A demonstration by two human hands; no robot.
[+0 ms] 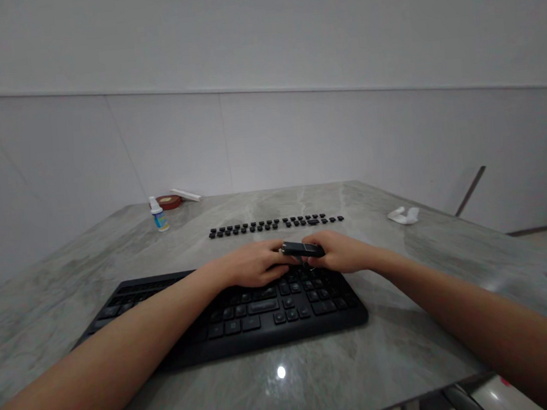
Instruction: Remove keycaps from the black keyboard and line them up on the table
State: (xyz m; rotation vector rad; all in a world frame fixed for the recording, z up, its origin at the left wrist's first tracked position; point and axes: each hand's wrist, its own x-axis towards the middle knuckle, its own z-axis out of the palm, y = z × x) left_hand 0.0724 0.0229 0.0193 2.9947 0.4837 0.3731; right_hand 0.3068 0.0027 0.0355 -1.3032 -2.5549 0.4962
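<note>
A black keyboard (245, 311) lies on the grey marble table (319, 381) in front of me. Both my hands rest over its far edge. My left hand (253, 265) and my right hand (339, 252) are closed on the two ends of a long black keycap (301, 248), held just above the keys. Beyond the keyboard, several loose black keycaps (275, 225) are laid out in rows on the table.
A small white bottle with a blue label (159, 215) stands at the far left, with a red tape roll (170, 202) and a white strip behind it. Crumpled white paper (404, 215) lies at the far right. A white wall backs the table.
</note>
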